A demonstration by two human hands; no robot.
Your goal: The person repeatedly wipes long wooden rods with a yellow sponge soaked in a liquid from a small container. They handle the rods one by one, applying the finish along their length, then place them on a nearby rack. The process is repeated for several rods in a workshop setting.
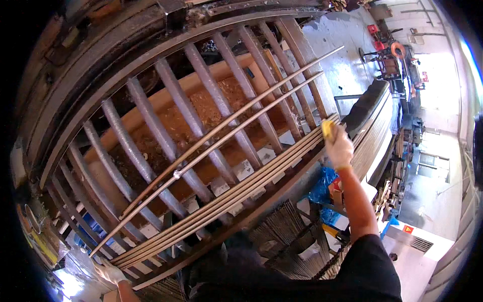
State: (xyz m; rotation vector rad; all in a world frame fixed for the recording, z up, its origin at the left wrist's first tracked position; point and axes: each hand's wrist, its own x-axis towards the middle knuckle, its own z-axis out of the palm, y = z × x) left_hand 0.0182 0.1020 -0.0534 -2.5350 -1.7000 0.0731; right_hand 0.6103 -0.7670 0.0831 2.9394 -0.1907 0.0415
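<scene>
My right hand (340, 149), in a pale glove, is closed around a yellow sponge-like pad (328, 130) at the right ends of several long thin metal rods (226, 200). These rods lie side by side along the near edge of a slatted metal rack (193, 93). At their left ends is my left hand (110, 272), also gloved, its fingers stretched out next to the rod tips. Whether it touches them I cannot tell. Two more rods (236, 117) lie apart, farther across the slats, and a small white bit (176, 174) clings to one of them.
Below the slats is a trough with brown, crumbly matter (196, 113). A stack of long strips (373, 136) stands beyond my right hand. Blue plastic (323, 185) and bundles of thin rods (287, 229) are below the rack's near edge. A grey floor (334, 38) stretches beyond.
</scene>
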